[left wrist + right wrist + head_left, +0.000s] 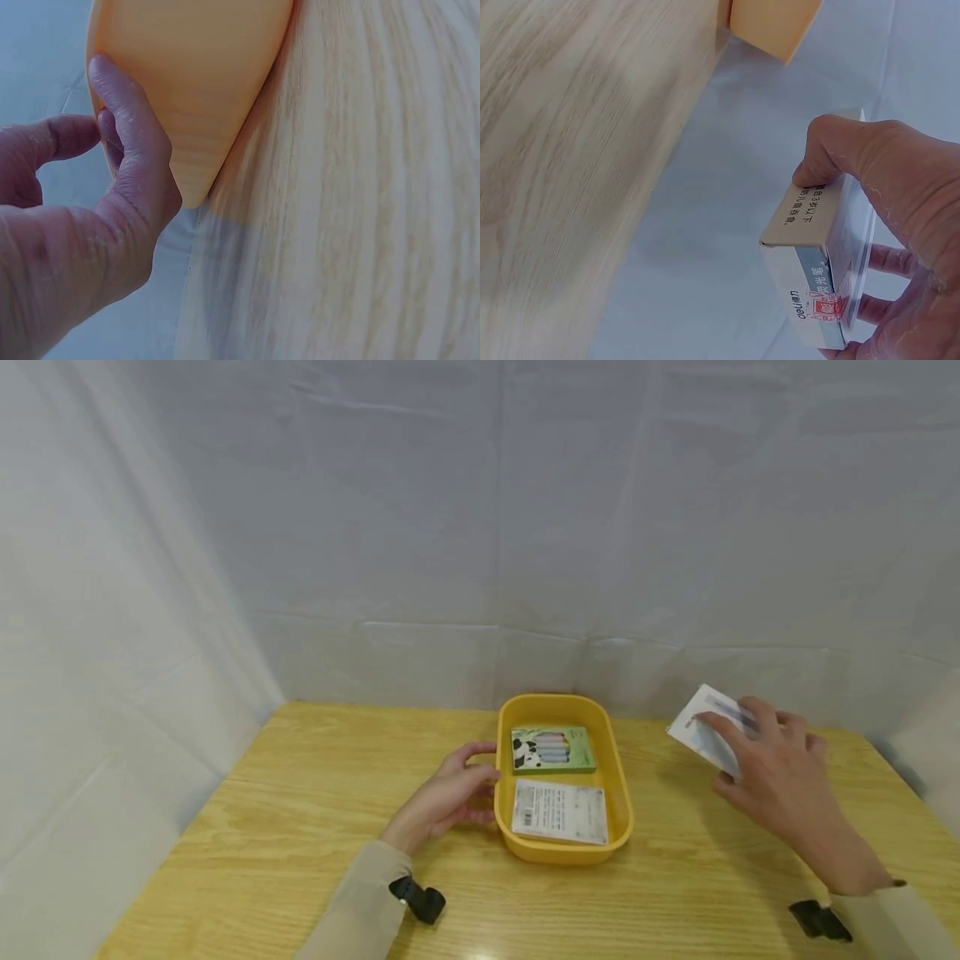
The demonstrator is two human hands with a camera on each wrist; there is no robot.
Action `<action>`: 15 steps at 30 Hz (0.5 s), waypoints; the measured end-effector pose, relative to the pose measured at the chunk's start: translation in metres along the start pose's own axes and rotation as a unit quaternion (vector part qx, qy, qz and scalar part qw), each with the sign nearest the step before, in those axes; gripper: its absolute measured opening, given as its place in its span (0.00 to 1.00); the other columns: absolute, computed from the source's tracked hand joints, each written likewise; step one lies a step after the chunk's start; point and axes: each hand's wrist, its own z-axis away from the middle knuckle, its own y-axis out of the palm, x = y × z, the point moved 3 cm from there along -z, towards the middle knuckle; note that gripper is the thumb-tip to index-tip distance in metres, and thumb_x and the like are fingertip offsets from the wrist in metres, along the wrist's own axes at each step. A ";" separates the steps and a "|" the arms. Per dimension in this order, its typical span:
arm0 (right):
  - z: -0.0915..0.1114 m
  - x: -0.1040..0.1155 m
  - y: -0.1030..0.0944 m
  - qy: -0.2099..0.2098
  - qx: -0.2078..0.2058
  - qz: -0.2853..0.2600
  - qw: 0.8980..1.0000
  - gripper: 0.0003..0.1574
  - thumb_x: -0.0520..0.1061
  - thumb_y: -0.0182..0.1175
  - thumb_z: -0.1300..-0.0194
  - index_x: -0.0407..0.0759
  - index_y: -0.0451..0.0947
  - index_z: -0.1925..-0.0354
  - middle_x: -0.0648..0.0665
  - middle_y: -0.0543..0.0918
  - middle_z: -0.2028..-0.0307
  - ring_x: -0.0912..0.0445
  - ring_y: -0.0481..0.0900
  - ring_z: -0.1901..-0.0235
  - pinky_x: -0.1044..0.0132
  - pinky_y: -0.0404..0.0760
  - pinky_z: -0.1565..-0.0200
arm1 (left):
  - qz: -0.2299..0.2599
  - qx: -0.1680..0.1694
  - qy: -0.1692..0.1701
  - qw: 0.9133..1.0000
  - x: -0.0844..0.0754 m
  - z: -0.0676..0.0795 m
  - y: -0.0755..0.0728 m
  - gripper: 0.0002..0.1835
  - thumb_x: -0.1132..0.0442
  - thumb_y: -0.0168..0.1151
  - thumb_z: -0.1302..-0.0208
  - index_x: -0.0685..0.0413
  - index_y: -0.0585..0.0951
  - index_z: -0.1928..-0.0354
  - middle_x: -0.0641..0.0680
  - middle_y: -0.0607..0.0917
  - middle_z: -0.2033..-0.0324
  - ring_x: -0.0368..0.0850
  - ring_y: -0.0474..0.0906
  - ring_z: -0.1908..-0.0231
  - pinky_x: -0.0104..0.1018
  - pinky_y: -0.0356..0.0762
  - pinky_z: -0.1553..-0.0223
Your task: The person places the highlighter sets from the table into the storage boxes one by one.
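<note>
My left hand [454, 792] holds the left side of a yellow plastic tray [618, 777], with thumb and fingers at its rim and outer wall. In the left wrist view, bent fingers lie against the tray wall [199, 67]. Inside the tray, a green box with a panda and coloured pens [553, 750] lies at the back, and a white box with printed text and a barcode [558, 812] lies in front. Right of the tray, my right hand [780, 772] grips a small white deli highlighter box [799, 289] by its sides, tilted above the table.
The tray stands on a light wood-grain table [300, 827] near its back edge. White sheeting [480, 527] hangs behind the table and at both sides. Each wrist wears a black strap [420, 900].
</note>
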 end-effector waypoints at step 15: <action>-0.008 0.015 0.003 -0.019 -0.015 -0.007 1.000 0.46 0.43 0.74 0.59 0.54 0.73 0.38 0.26 0.70 0.41 0.21 0.70 0.54 0.24 0.72 0.65 | 0.000 0.001 -0.003 1.000 0.001 -0.001 -0.001 0.30 0.63 0.55 0.29 0.50 0.63 0.26 0.64 0.78 0.43 0.48 0.79 0.57 0.34 0.83 0.70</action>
